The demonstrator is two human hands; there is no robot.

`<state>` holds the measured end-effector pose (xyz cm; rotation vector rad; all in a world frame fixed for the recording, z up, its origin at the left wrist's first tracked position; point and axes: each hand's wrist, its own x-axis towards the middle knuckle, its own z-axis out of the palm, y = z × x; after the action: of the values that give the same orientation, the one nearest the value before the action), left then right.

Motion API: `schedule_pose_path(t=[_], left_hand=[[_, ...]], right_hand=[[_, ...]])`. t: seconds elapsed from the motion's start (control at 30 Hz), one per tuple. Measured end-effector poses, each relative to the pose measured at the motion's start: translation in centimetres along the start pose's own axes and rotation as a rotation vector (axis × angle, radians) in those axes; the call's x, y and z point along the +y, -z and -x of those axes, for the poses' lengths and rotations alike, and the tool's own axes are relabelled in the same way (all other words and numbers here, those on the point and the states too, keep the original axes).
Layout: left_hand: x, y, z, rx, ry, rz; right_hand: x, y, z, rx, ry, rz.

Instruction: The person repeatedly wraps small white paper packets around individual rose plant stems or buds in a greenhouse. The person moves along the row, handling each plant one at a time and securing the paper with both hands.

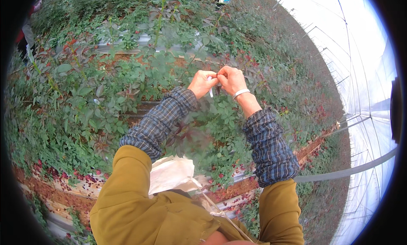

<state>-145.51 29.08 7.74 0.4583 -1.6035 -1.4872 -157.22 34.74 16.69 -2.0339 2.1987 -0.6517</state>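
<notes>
My left hand [203, 83] and my right hand [231, 80] meet over the rose plants, fingertips pinched together and touching. A narrow white strip [211, 91] is held in my left hand and hangs below its fingers. My right hand wears a pale bracelet [241, 93] at the wrist. What lies between its fingertips is too small to tell. Dark reddish rose leaves [179, 135] stand below my forearms, nearer my body. A white cloth bag [173, 175] hangs at my waist by a cord [211, 202].
Dense rose bushes [86, 117] fill the bed, with plastic mulch [143, 39] behind. Fallen petals litter the soil path [57, 187]. A grey band [346, 173] crosses at right, by the greenhouse film [365, 54]. Another person [28, 31] stands far left; part of another shows at top.
</notes>
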Motion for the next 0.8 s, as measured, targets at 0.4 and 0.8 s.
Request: schedule_pose_path(t=[0.4, 0.8], left_hand=[[0.4, 0.6, 1.5, -0.044, -0.124, -0.308], [0.5, 0.1, 2.4, -0.005, -0.123, -0.186]], right_hand=[[-2.2, 0.1, 1.7, -0.032, 0.123, 0.128], [-0.7, -1.8, 4.0, 0.161, -0.196, -0.602]])
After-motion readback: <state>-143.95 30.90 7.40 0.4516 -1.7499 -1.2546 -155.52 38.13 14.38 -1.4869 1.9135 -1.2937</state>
